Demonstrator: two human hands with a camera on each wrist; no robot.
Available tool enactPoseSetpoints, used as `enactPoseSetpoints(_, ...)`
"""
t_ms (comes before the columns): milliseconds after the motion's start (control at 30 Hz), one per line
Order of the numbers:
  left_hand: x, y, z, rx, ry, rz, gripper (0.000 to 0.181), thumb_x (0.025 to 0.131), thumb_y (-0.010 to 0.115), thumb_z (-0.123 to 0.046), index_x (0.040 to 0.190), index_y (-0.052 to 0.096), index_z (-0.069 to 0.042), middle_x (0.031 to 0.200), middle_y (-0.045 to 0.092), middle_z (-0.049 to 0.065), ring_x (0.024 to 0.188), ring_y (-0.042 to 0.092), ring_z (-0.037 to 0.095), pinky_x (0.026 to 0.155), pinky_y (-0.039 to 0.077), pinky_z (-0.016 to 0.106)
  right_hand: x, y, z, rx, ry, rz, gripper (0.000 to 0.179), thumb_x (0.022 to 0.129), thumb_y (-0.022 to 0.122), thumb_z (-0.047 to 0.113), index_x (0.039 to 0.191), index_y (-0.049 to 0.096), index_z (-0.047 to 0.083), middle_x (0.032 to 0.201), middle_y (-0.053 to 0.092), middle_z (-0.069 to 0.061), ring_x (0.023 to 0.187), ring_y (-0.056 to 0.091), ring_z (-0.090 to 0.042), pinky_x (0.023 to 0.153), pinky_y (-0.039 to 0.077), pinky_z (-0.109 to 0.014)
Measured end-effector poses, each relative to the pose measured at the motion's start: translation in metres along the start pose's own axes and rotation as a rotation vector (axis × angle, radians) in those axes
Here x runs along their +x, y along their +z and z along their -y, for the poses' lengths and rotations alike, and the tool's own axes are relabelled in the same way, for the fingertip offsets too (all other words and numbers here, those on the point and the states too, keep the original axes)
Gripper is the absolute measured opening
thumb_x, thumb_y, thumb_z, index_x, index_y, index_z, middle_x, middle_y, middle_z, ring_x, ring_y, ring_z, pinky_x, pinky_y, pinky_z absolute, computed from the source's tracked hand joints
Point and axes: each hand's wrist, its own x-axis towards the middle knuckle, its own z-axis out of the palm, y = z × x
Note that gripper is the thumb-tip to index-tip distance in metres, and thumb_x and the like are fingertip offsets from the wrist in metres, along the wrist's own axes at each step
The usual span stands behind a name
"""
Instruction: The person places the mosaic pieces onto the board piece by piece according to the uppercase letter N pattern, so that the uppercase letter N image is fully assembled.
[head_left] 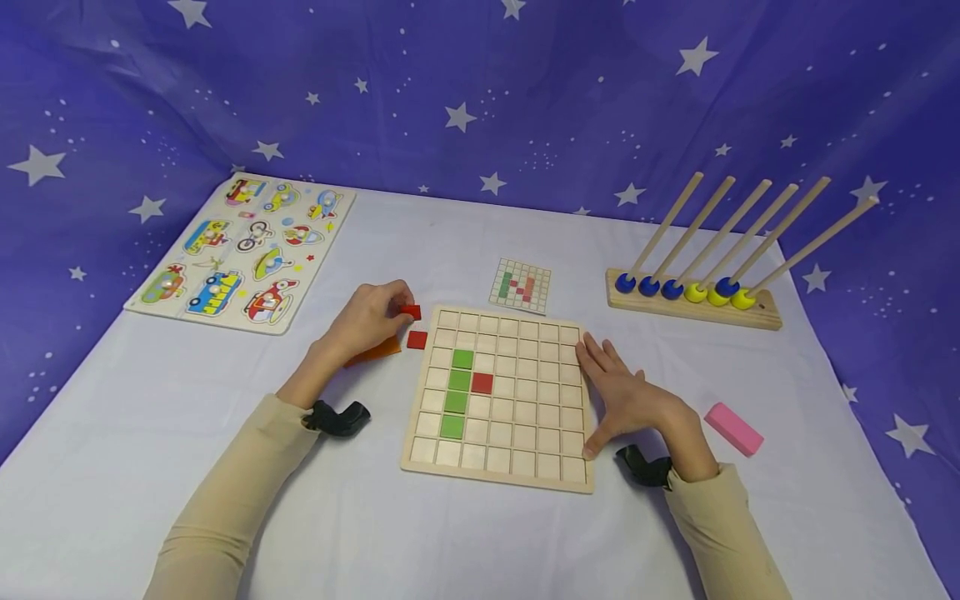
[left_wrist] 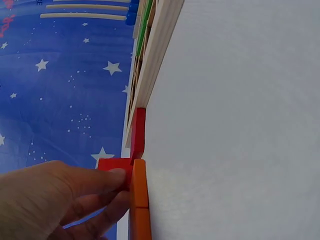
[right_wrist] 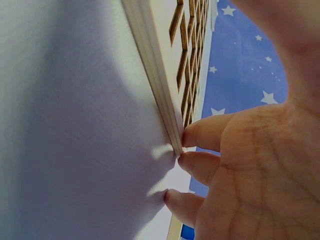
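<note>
My left hand (head_left: pixel 369 317) pinches a red square tile (head_left: pixel 411 312) between thumb and fingers, just off the board's upper left corner. A second red tile (head_left: pixel 417 340) lies on the table beside the board's left edge. Orange tiles (head_left: pixel 381 352) sit partly hidden under that hand; in the left wrist view, orange tiles (left_wrist: pixel 141 186) line up in a row. The wooden grid board (head_left: pixel 498 477) carries several green tiles (head_left: pixel 456 402) in one column and a red tile (head_left: pixel 482 383) to their right. With fingers spread, my right hand (head_left: pixel 630 398) touches the board's right edge.
Behind the board lies a small pattern card (head_left: pixel 521 284). A vehicle peg puzzle (head_left: pixel 303 279) is at the back left. At the back right stands a wooden bead stacker (head_left: pixel 693 310) with tall rods. A pink block (head_left: pixel 734 429) lies right of my right wrist.
</note>
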Motion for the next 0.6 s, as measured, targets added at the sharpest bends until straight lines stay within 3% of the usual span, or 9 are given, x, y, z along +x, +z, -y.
enactPoseSetpoints(100,0.0,0.0,-0.006,-0.074,-0.009,0.002,0.023,0.087,0.067,-0.007,0.109,0.063,-0.006,0.09,0.073,0.012,0.083,0.067,0.025,0.079,0.05,0.04,0.001,0.0,0.0,0.003,-0.002,0.0,0.146,0.049,0.093,0.043,0.153,0.001,-0.001,0.16,-0.011,-0.019,0.145,-0.01,-0.045,0.096,0.005,-0.082)
enactPoseSetpoints(200,-0.001,0.0,-0.021,-0.15,-0.001,0.042,0.024,0.088,0.067,-0.009,0.111,0.066,-0.009,0.092,0.073,0.01,0.084,0.068,0.023,0.077,0.05,0.037,0.0,0.001,-0.001,0.008,-0.005,-0.001,0.146,0.048,0.093,0.043,0.153,0.001,-0.001,0.16,-0.011,-0.019,0.145,-0.011,-0.046,0.096,0.005,-0.082)
enactPoseSetpoints(300,-0.004,0.001,-0.04,-0.283,0.006,0.117,0.02,0.087,0.068,-0.009,0.107,0.067,-0.009,0.092,0.073,0.009,0.082,0.069,0.023,0.072,0.051,0.033,0.001,0.001,-0.001,0.012,-0.01,-0.003,0.146,0.048,0.093,0.043,0.153,0.001,-0.001,0.16,-0.011,-0.02,0.145,-0.011,-0.046,0.095,0.005,-0.083)
enactPoseSetpoints(433,-0.009,0.006,-0.066,-0.477,-0.016,0.238,0.021,0.085,0.07,-0.006,0.106,0.067,-0.007,0.091,0.072,0.01,0.082,0.07,0.021,0.075,0.054,0.03,0.001,0.001,-0.001,0.011,-0.014,-0.003,0.146,0.048,0.093,0.044,0.153,0.001,-0.001,0.16,-0.011,-0.02,0.145,-0.011,-0.046,0.095,0.005,-0.083)
enactPoseSetpoints(500,-0.012,0.011,-0.077,-0.502,-0.016,0.287,0.022,0.085,0.071,-0.008,0.106,0.068,-0.009,0.092,0.072,0.008,0.084,0.069,0.018,0.078,0.053,0.03,0.001,0.001,-0.001,0.009,-0.014,-0.004,0.146,0.049,0.093,0.044,0.153,0.001,-0.001,0.16,-0.011,-0.02,0.145,-0.01,-0.047,0.095,0.005,-0.083)
enactPoseSetpoints(600,-0.015,0.023,-0.089,-0.425,0.029,0.34,0.02,0.085,0.07,-0.011,0.106,0.069,-0.014,0.092,0.073,0.003,0.085,0.067,0.012,0.079,0.052,0.028,0.0,0.0,-0.001,0.009,-0.013,-0.008,0.146,0.049,0.093,0.043,0.153,0.001,-0.002,0.16,-0.01,-0.02,0.145,-0.01,-0.047,0.095,0.005,-0.083)
